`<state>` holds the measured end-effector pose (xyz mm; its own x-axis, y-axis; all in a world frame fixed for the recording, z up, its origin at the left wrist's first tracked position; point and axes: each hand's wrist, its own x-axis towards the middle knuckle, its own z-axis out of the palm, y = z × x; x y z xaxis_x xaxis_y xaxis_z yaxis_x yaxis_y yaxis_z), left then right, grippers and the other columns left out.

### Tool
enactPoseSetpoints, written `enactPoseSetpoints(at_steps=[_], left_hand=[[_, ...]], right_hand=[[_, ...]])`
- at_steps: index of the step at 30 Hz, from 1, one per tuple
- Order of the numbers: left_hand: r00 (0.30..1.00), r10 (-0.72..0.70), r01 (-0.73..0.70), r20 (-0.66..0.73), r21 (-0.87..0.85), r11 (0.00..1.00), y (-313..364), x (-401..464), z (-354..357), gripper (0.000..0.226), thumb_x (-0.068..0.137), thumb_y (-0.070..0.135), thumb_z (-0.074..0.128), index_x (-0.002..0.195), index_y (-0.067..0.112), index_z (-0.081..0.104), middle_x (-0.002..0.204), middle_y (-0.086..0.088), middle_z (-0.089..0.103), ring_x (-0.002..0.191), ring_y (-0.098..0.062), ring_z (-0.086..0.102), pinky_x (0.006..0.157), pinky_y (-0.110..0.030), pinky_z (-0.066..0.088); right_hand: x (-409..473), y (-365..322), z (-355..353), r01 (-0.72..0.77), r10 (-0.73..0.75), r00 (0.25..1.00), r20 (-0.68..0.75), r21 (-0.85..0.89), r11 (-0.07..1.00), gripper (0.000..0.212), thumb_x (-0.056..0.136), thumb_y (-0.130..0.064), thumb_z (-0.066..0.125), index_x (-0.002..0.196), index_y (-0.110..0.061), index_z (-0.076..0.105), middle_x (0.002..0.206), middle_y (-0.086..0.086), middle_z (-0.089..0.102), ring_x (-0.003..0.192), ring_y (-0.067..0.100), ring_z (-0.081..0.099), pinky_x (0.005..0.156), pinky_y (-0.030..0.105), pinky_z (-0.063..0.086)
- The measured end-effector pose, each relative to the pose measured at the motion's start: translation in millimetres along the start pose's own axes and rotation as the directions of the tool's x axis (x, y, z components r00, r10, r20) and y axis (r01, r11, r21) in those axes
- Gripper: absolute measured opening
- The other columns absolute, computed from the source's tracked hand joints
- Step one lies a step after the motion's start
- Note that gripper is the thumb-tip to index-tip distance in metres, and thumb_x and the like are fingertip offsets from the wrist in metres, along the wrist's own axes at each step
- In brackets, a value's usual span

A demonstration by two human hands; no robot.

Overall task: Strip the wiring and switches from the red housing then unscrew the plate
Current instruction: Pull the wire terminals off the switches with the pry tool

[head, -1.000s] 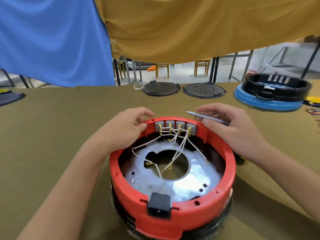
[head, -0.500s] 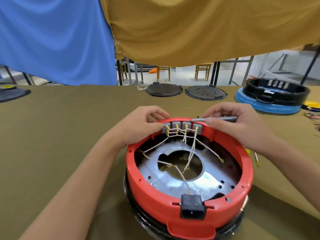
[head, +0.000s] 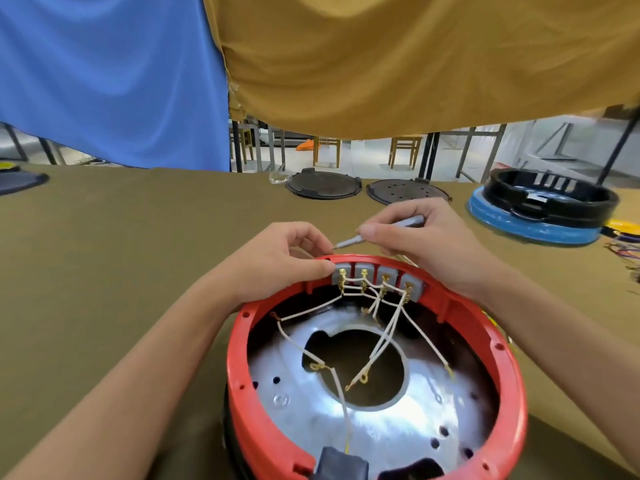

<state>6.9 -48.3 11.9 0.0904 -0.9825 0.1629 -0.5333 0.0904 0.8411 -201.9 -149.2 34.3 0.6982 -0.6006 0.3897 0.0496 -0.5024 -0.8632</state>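
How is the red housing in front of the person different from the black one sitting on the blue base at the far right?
The red housing is held at its far rim by both hands, while the black housing stands untouched. The red housing carries four grey switches with white wires over a metal plate; the black housing's switch slots look empty. Both are round open rings on the olive-covered table.

No readable text, labels, brands or numbers anywhere.

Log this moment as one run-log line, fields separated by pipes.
left hand pinches leftmost switch | right hand holds metal tool, tip at red housing rim | wires attached | plate in place
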Motion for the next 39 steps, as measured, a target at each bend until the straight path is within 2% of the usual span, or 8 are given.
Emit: enactPoseSetpoints(at_steps=[3, 7, 11, 24, 29, 34, 36, 39], left_hand=[[1.0, 0.014, -0.014, -0.002, 0.022, 1.0, 1, 2, 2, 0.014, 0.085, 0.017, 0.078, 0.096, 0.02, 0.069, 0.089, -0.001, 0.076, 0.08, -0.021, 0.073, 0.08, -0.034, 0.057], [0.999, 0.036, -0.036, 0.009, 0.033, 0.999, 5, 1, 4, 0.022, 0.075, 0.027, 0.076, 0.095, 0.022, 0.068, 0.09, -0.004, 0.075, 0.08, -0.024, 0.073, 0.076, -0.03, 0.057], [0.998, 0.036, -0.038, 0.047, 0.042, 0.998, 6, 1, 5, 0.027, 0.071, 0.03, 0.07, 0.097, 0.027, 0.068, 0.088, 0.004, 0.076, 0.075, -0.008, 0.07, 0.073, -0.019, 0.055], [0.997, 0.067, -0.071, 0.039, 0.101, 0.992, 9, -2, 6, 0.032, 0.07, 0.034, 0.076, 0.101, 0.028, 0.067, 0.093, 0.006, 0.075, 0.082, -0.012, 0.073, 0.08, -0.027, 0.058], [0.993, 0.116, -0.115, 0.007, 0.178, 0.977, 11, -5, 5, 0.032, 0.076, 0.025, 0.086, 0.094, 0.027, 0.06, 0.094, 0.004, 0.072, 0.083, -0.011, 0.072, 0.083, -0.038, 0.06], [0.984, 0.178, -0.163, -0.026, 0.29, 0.943, 15, -5, 6, 0.032, 0.069, 0.037, 0.087, 0.073, 0.034, 0.055, 0.082, 0.015, 0.068, 0.083, -0.012, 0.068, 0.069, -0.025, 0.053], [0.978, 0.205, -0.186, -0.025, 0.329, 0.926, 15, -6, 6, 0.032, 0.067, 0.041, 0.087, 0.07, 0.034, 0.056, 0.078, 0.015, 0.067, 0.082, -0.012, 0.067, 0.068, -0.025, 0.052], [0.969, 0.246, -0.219, -0.022, 0.386, 0.896, 16, -5, 7, 0.029, 0.066, 0.044, 0.085, 0.072, 0.032, 0.059, 0.08, 0.01, 0.067, 0.081, -0.013, 0.065, 0.072, -0.034, 0.054]], right_hand=[[-2, 4, -1, 0.031, -0.034, 0.997, -0.066, -0.048, 0.998, 0.015, 0.087, -0.017, 0.073, 0.074, -0.009, 0.072, 0.06, 0.005, 0.056, 0.056, 0.014, 0.047, 0.056, 0.021, 0.039], [-5, -1, 4, 0.129, -0.135, 0.991, -0.001, -0.277, 0.952, 0.021, 0.089, -0.011, 0.07, 0.068, -0.011, 0.067, 0.056, -0.007, 0.055, 0.052, 0.003, 0.045, 0.052, 0.013, 0.035], [-6, -1, 4, 0.135, -0.142, 0.99, -0.006, -0.291, 0.947, 0.022, 0.088, -0.007, 0.069, 0.066, -0.01, 0.064, 0.052, -0.014, 0.052, 0.049, 0.001, 0.043, 0.051, 0.01, 0.032], [-13, -4, 9, 0.247, -0.242, 0.967, 0.074, -0.483, 0.84, 0.013, 0.086, -0.014, 0.072, 0.075, -0.015, 0.065, 0.059, -0.003, 0.064, 0.05, 0.013, 0.055, 0.05, 0.015, 0.039], [-5, -15, 5, 0.231, -0.175, 0.972, 0.157, -0.496, 0.837, 0.019, 0.089, -0.026, 0.072, 0.074, -0.017, 0.066, 0.058, -0.003, 0.061, 0.047, 0.007, 0.048, 0.048, 0.014, 0.035], [19, -21, 13, 0.283, -0.208, 0.957, 0.203, -0.489, 0.825, 0.046, 0.098, -0.029, 0.059, 0.059, -0.005, 0.054, 0.049, -0.002, 0.038, 0.047, 0.006, 0.035, 0.049, 0.019, 0.03], [22, -16, 20, 0.27, -0.217, 0.962, 0.167, -0.434, 0.859, 0.049, 0.102, -0.024, 0.053, 0.059, -0.001, 0.057, 0.047, -0.003, 0.039, 0.045, 0.006, 0.036, 0.05, 0.019, 0.031], [20, -9, 28, 0.21, -0.148, 0.972, 0.181, -0.395, 0.895, 0.049, 0.105, -0.021, 0.045, 0.059, -0.014, 0.059, 0.051, -0.014, 0.048, 0.05, 0.002, 0.043, 0.054, 0.019, 0.035]])
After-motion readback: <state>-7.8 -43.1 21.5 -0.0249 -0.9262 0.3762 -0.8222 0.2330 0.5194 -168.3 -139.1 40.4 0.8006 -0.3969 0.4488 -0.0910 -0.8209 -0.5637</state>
